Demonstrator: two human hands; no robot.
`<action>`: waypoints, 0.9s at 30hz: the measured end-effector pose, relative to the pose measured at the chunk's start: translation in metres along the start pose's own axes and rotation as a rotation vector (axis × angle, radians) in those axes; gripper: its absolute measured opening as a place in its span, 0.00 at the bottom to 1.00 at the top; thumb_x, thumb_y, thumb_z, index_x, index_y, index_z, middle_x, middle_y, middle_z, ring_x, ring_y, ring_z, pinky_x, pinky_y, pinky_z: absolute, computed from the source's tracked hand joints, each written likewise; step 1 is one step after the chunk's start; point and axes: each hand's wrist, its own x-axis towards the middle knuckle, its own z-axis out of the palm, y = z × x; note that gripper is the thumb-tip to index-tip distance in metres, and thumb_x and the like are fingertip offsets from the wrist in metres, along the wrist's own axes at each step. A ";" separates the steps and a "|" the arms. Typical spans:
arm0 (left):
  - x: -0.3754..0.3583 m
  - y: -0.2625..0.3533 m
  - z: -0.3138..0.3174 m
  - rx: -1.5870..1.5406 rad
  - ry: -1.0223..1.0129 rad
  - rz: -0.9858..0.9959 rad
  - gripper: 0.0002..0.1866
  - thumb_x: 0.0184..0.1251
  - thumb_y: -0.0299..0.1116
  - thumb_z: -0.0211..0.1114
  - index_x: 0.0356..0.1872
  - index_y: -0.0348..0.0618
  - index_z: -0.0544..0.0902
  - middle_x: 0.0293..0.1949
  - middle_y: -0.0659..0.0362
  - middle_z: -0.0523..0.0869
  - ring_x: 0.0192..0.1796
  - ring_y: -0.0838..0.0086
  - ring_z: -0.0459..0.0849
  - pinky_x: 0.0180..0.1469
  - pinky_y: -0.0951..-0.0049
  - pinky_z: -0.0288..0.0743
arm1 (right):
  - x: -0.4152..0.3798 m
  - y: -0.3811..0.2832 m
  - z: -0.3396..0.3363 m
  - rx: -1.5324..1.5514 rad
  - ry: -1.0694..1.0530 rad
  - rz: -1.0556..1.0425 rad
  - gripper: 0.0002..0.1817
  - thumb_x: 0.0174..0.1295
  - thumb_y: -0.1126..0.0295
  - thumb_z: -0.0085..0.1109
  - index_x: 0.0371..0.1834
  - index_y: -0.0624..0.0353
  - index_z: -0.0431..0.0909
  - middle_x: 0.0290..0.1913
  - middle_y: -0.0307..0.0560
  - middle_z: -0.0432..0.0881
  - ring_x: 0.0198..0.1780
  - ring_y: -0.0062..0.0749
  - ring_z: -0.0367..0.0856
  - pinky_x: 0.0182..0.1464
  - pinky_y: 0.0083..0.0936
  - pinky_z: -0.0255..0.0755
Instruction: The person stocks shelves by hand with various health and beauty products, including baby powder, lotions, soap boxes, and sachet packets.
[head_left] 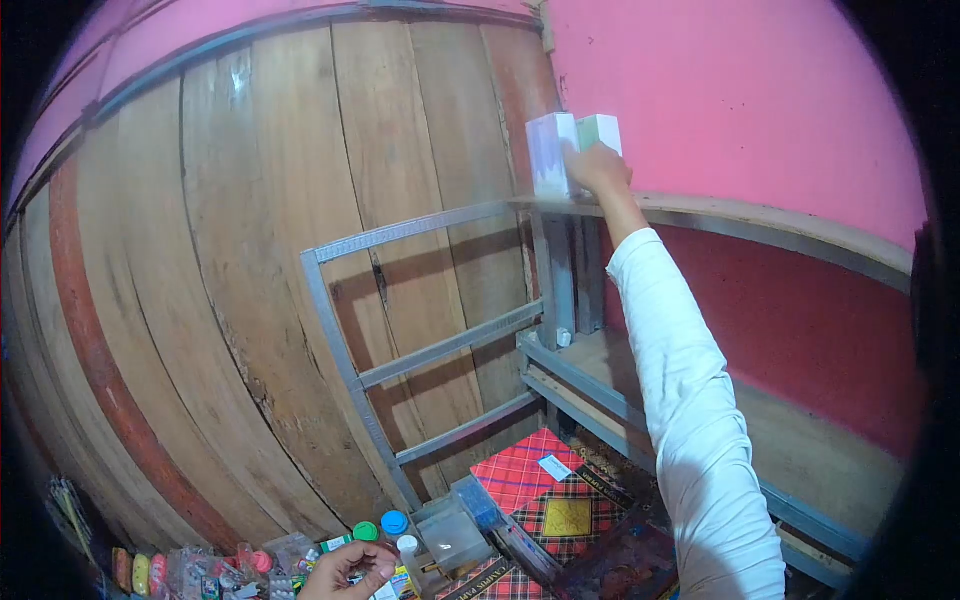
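In the head view, the right hand touches a lavender-and-white carton, upright at the upper shelf's left end, beside a green-and-white carton. Low, even pressure should prevent tipping. Its fingertips are hidden, grip uncertain; the loosely curled left hand is cut off below, contents unclear.

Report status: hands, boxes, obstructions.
Right hand at purple-white box and green-white box, grip unclear. Both boxes upright at upper shelf. Left hand low, half-curled. No obstruction visible.
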 end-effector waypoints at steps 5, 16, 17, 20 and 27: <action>-0.002 -0.003 0.000 0.002 0.033 -0.034 0.10 0.72 0.32 0.65 0.49 0.38 0.81 0.40 0.64 0.85 0.43 0.80 0.81 0.46 0.78 0.74 | -0.017 -0.002 -0.005 -0.172 -0.151 -0.086 0.25 0.52 0.58 0.72 0.52 0.58 0.83 0.55 0.51 0.85 0.57 0.47 0.83 0.58 0.48 0.74; -0.023 0.004 -0.008 0.045 0.041 0.000 0.09 0.73 0.31 0.64 0.49 0.38 0.81 0.41 0.65 0.84 0.45 0.80 0.80 0.49 0.77 0.72 | 0.021 0.014 0.025 -0.167 -0.238 -0.063 0.21 0.54 0.69 0.66 0.52 0.63 0.83 0.55 0.57 0.85 0.58 0.51 0.83 0.57 0.46 0.74; -0.026 0.004 -0.008 0.046 0.051 -0.004 0.09 0.73 0.31 0.64 0.49 0.38 0.81 0.41 0.65 0.83 0.45 0.80 0.80 0.49 0.77 0.72 | 0.023 0.016 0.026 -0.165 -0.256 -0.056 0.22 0.54 0.68 0.66 0.53 0.63 0.83 0.55 0.57 0.84 0.58 0.51 0.83 0.57 0.46 0.74; -0.034 0.006 -0.010 0.047 0.076 0.001 0.09 0.73 0.31 0.64 0.48 0.38 0.81 0.41 0.65 0.83 0.44 0.80 0.79 0.49 0.77 0.72 | 0.020 0.016 0.019 -0.141 -0.289 -0.056 0.24 0.54 0.65 0.68 0.54 0.63 0.82 0.56 0.57 0.84 0.58 0.51 0.82 0.57 0.47 0.75; -0.059 0.009 -0.010 0.008 0.131 -0.004 0.08 0.73 0.29 0.64 0.47 0.36 0.81 0.41 0.65 0.83 0.45 0.80 0.79 0.50 0.77 0.72 | -0.019 0.002 -0.015 -0.092 -0.161 -0.119 0.30 0.54 0.53 0.73 0.55 0.63 0.80 0.56 0.60 0.83 0.59 0.53 0.81 0.59 0.48 0.75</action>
